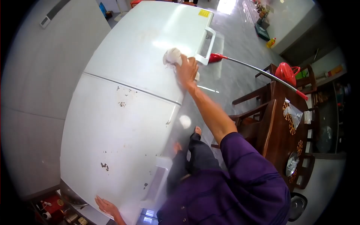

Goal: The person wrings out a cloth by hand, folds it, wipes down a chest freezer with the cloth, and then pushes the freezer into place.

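A large white appliance [123,120] with two lid-like panels, a seam between them and dark chipped spots, fills the left and middle of the view. My right hand [186,71] is closed on a whitish cloth [172,56], which lies against the far panel near its handle [207,45]. At the bottom left, my left hand [107,207] rests on the near panel's edge, fingers stretched out and holding nothing. A yellow label [204,13] sits at the far right corner of the appliance.
A dark wooden table [275,123] with chairs stands at the right, bearing a red bag [287,73]. A red-ended metal pole [258,70] slants across from the appliance handle. A white round object [185,121] is near my feet.
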A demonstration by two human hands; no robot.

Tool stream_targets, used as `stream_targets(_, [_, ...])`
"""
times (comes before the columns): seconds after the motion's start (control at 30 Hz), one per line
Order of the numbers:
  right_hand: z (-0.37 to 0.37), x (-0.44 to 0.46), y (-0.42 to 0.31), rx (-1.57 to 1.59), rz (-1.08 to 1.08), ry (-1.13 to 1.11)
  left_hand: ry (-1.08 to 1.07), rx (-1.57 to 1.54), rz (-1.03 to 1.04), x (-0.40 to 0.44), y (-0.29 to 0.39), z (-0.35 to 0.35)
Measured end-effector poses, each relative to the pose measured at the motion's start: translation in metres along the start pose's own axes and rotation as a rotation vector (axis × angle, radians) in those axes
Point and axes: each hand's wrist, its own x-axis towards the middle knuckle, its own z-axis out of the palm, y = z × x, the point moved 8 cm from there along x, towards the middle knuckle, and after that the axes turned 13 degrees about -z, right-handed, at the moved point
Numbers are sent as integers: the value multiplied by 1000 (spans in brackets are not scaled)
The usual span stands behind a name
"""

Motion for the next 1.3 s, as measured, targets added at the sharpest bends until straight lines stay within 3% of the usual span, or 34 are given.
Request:
stream_targets(0.13, [-18,-30,-30,48,-292,-128,23,-60,-89,4,53,-1])
stream_targets(0.2, [-34,-55,-43,169,-365,-154,46,-220,-14,7,151,-26])
stream_targets(0.3, [-44,-89,-49,250,-565,-229,-87,-364,199,8,304,-38])
stream_targets(0.4, [-56,-78,-39,447,-560,-367,-257,-441,324,1,440,-40])
stream_targets(0.53, [-54,-29,6,397,-478,-444,-379,-494,422,0,576,-28])
stream_targets(0.63, [-51,33,63,388,-212,-367,-360,-516,424,-1,646,-14])
stream_targets(0.73, [-52,89,114,366,-86,-202,-280,-393,366,-3,675,6])
stream_targets(0.87, [-11,113,153,385,51,-156,-211,-258,338,-9,681,15])
stream_targets(1.1, [47,150,156,182,-147,-66,-233,-234,339,-7,689,5])
stream_targets(1.3, [137,299,223,-18,-296,-179,-239,-254,347,-8,689,1])
